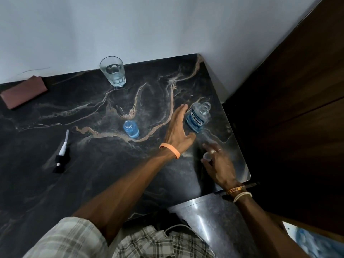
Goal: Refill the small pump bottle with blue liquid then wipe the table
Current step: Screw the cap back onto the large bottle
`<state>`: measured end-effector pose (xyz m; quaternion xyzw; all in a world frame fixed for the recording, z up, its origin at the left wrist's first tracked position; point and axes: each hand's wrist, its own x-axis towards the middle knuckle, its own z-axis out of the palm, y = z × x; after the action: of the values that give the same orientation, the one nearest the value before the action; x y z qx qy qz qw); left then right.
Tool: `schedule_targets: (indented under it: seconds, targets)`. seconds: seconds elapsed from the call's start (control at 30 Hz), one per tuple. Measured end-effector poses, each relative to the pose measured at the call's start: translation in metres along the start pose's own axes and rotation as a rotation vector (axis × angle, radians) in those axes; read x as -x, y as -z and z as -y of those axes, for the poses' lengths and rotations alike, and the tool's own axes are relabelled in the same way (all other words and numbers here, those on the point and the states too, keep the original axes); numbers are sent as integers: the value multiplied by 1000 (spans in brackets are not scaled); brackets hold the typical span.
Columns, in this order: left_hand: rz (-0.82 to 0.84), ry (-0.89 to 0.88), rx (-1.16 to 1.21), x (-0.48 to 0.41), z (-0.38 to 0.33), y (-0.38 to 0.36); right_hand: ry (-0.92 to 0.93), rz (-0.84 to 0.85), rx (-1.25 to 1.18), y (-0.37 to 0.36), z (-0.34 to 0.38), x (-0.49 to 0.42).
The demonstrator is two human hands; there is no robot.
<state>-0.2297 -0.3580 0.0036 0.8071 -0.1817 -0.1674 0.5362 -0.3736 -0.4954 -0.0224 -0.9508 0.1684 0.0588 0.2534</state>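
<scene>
One small bottle [131, 129] of blue liquid stands uncapped near the middle of a black marbled table [93, 174]. Its single pump head [61, 155] with a white tube lies flat at about eight o'clock from it, well apart. One larger mouthwash bottle [197, 116], also uncapped and holding blue liquid, stands at about two o'clock from the small bottle, near the table's right edge. One clear glass [112, 71] stands at eleven o'clock by the wall, and one folded maroon cloth [24, 92] lies far off at ten o'clock.

The left hand [178, 131], an orange band on its wrist, reaches forward with fingers spread and straight, just beside the mouthwash bottle, gripping nothing. The right hand [219, 162] hovers low at five o'clock from that bottle, fingers curled round a small pale cap [207, 156].

A plain pale wall [167, 25] backs the table; dark wood panelling [297, 90] stands to the right
</scene>
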Motion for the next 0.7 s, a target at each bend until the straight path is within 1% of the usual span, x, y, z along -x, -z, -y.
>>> schedule_targets:
  seconds: [0.07,0.13,0.23,0.27,0.33,0.4,0.47,0.53,0.63,0.7]
  targets:
    - [-13,9,2,3,1,-2,34,26,31,-4,-1,4]
    - [-12,7,-9,6,3,-4,-17,-20,7,-2,3,5]
    - [-33,-16,-24,6,0,-3,-159,-250,-197,26,19,-4]
    - [-46,-30,-41,4,-4,-3,-170,-323,-236,41,26,-10]
    - [-71,-55,-84,-2,-12,-5,-96,-453,-273,71,42,-27]
    - [-78,-62,-149,-11,-21,-7,16,-521,-293,99,61,-43]
    - [-60,-41,-208,-19,-30,-10,95,-508,-285,117,76,-57]
    - [-54,-16,-239,-25,-37,-12,152,-452,-266,127,87,-68]
    - [-87,-2,-289,-33,-45,-13,169,-300,-195,131,93,-80]
    - [-111,17,-301,-36,-48,-13,179,-204,-82,128,92,-84]
